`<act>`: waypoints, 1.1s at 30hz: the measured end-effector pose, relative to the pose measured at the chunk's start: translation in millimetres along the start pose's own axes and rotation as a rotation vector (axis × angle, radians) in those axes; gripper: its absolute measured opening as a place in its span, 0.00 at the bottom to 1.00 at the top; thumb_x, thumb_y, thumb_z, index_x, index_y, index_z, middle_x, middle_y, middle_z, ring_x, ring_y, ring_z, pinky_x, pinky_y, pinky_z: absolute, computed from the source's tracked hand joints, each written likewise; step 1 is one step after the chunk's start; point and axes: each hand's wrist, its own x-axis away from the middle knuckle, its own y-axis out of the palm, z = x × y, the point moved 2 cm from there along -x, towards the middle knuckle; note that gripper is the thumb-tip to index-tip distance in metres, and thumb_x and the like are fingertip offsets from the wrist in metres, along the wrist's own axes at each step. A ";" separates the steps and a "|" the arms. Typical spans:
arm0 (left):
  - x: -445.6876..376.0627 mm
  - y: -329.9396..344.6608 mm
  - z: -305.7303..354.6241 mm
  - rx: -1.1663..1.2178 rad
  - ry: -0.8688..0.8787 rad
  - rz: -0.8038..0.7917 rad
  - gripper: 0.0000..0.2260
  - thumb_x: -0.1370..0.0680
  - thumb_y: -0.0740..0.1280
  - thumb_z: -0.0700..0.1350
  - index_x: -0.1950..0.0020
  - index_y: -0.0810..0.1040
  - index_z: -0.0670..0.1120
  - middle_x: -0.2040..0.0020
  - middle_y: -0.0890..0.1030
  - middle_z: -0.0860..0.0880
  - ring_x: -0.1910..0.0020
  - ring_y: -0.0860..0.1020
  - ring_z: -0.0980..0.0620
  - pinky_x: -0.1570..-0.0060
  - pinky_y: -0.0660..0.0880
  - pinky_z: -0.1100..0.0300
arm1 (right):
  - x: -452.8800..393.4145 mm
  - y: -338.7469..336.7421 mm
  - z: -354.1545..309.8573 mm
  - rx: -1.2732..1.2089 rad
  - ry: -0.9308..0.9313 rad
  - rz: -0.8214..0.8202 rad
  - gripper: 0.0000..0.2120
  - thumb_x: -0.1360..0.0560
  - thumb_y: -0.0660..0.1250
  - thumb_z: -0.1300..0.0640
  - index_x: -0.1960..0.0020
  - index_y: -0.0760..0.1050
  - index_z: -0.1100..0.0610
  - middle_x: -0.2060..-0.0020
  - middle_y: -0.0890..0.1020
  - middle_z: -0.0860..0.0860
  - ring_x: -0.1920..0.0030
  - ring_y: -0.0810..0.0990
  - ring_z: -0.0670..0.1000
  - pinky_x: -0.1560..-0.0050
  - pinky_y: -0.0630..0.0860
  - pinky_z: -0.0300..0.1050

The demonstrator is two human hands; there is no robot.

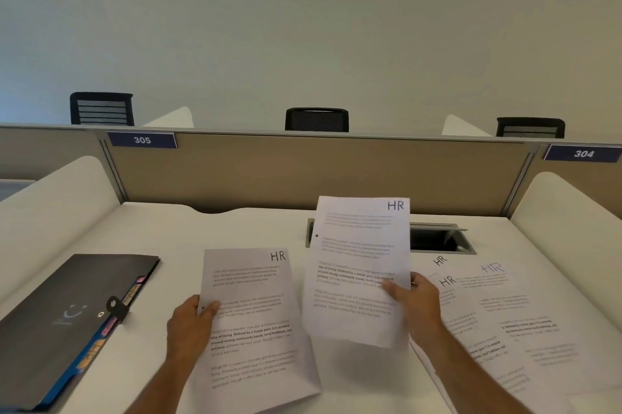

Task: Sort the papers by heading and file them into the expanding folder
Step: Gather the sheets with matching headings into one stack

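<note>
My left hand (190, 322) grips the left edge of a printed sheet headed "HR" (249, 322), which lies low over the white desk in front of me. My right hand (415, 299) holds a second sheet headed "HR" (361, 255) by its right edge, lifted and tilted upright above the desk. To the right lie several more sheets headed "HR" (505, 322), overlapping on the desk. The black expanding folder (67, 312) rests shut at the left, coloured tabs showing along its right edge beside an elastic closure.
A cable hatch (441, 238) stands open in the desk (235, 228) behind the raised sheet. A beige partition (303, 171) with labels 305 and 304 closes the far side. White curved side panels (572, 211) flank the desk. Black chairs show beyond.
</note>
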 end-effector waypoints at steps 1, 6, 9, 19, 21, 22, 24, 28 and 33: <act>1.0 2.9 3.0 0.035 -0.004 -0.009 0.03 0.21 0.71 0.46 0.52 0.81 0.47 0.60 0.85 0.49 0.62 0.84 0.48 0.62 0.80 0.53 | 1.0 3.9 -0.8 -0.037 0.037 -0.055 0.12 0.32 0.79 0.63 0.50 0.80 0.57 0.58 0.88 0.52 0.59 0.87 0.55 0.61 0.84 0.50; 15.2 31.0 25.3 0.270 -0.029 -0.135 0.04 0.22 0.72 0.43 0.48 0.83 0.47 0.57 0.87 0.48 0.58 0.86 0.46 0.54 0.83 0.47 | 16.2 31.6 7.8 0.004 0.132 -0.267 0.14 0.31 0.77 0.65 0.47 0.81 0.61 0.56 0.88 0.54 0.56 0.87 0.56 0.54 0.84 0.54; 27.8 47.0 40.2 0.380 -0.033 -0.192 0.04 0.23 0.73 0.42 0.48 0.83 0.46 0.56 0.87 0.48 0.59 0.86 0.46 0.59 0.83 0.50 | 22.9 42.7 19.0 -0.023 0.161 -0.306 0.13 0.27 0.74 0.66 0.44 0.81 0.63 0.53 0.88 0.55 0.52 0.87 0.56 0.48 0.83 0.54; 48.2 68.5 64.6 0.362 -0.100 -0.352 0.13 0.19 0.61 0.60 0.50 0.81 0.54 0.56 0.87 0.55 0.58 0.85 0.55 0.65 0.80 0.58 | 29.8 36.7 24.4 0.076 0.167 -0.369 0.14 0.24 0.68 0.69 0.41 0.79 0.57 0.48 0.86 0.53 0.48 0.86 0.54 0.46 0.83 0.55; 49.2 73.8 63.5 0.313 -0.041 -0.388 0.08 0.21 0.70 0.51 0.45 0.81 0.50 0.52 0.87 0.49 0.57 0.86 0.51 0.59 0.83 0.51 | 28.7 32.7 26.0 0.078 0.168 -0.381 0.17 0.27 0.71 0.72 0.41 0.79 0.59 0.49 0.87 0.53 0.49 0.86 0.54 0.46 0.83 0.55; 49.9 76.6 61.8 0.286 -0.018 -0.392 0.09 0.22 0.72 0.46 0.43 0.80 0.48 0.50 0.87 0.47 0.56 0.86 0.48 0.54 0.83 0.46 | 28.1 30.3 26.6 0.094 0.164 -0.384 0.18 0.28 0.72 0.72 0.41 0.79 0.59 0.50 0.87 0.53 0.49 0.86 0.54 0.46 0.83 0.55; 52.2 81.3 58.4 0.260 -0.011 -0.385 0.11 0.22 0.71 0.41 0.41 0.79 0.48 0.50 0.87 0.47 0.55 0.86 0.46 0.52 0.83 0.42 | 27.4 23.6 28.4 0.163 0.109 -0.359 0.19 0.31 0.77 0.68 0.43 0.79 0.58 0.52 0.87 0.53 0.50 0.86 0.53 0.46 0.83 0.53; 51.6 84.2 54.1 0.255 -0.034 -0.379 0.13 0.21 0.68 0.37 0.38 0.78 0.48 0.49 0.86 0.47 0.53 0.86 0.46 0.51 0.83 0.44 | 22.4 -9.0 34.8 0.638 -0.182 -0.044 0.22 0.29 0.74 0.40 0.43 0.80 0.53 0.47 0.83 0.48 0.45 0.80 0.49 0.40 0.77 0.47; 49.6 84.0 48.3 0.266 -0.115 -0.400 0.15 0.22 0.67 0.34 0.39 0.77 0.50 0.47 0.85 0.46 0.52 0.85 0.44 0.54 0.83 0.44 | 22.4 -34.6 71.5 1.213 0.014 -0.099 0.35 0.24 0.44 0.27 0.26 0.66 0.45 0.22 0.61 0.49 0.20 0.49 0.58 0.26 0.41 0.69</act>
